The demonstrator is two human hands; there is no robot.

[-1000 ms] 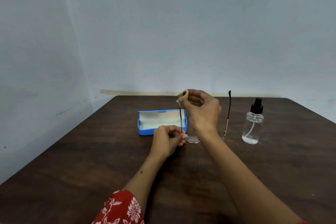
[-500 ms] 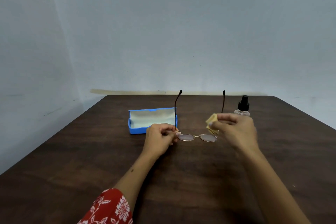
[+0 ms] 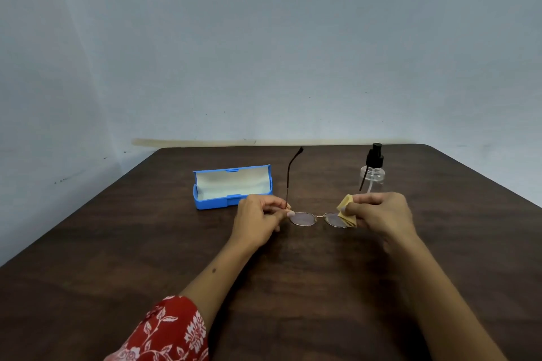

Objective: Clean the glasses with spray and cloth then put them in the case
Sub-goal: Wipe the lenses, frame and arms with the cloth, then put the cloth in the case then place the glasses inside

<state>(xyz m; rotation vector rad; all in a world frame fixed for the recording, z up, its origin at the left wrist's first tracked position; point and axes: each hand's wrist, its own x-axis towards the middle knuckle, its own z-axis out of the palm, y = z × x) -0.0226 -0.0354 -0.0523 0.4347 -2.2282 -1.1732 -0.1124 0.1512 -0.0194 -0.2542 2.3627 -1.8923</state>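
Thin gold-rimmed glasses [image 3: 305, 218] hang just above the dark table, lenses toward me, both temple arms pointing up and away. My left hand [image 3: 259, 217] pinches the frame at its left hinge. My right hand [image 3: 378, 212] presses a small folded yellow cloth [image 3: 346, 212] against the right lens and covers that lens's outer edge. An open blue case [image 3: 231, 186] with a pale lining lies behind my left hand. A clear spray bottle [image 3: 372, 174] with a black pump stands behind my right hand.
The dark wooden table [image 3: 264, 287] reaches back to a pale blue wall. Its left and right edges slant outward toward me. A red floral sleeve [image 3: 167, 331] covers my left upper arm at the bottom of the view.
My right hand with the cloth left the top of the left temple arm, went down and right, and now rests on the right lens. The glasses turned from side-on to face me.
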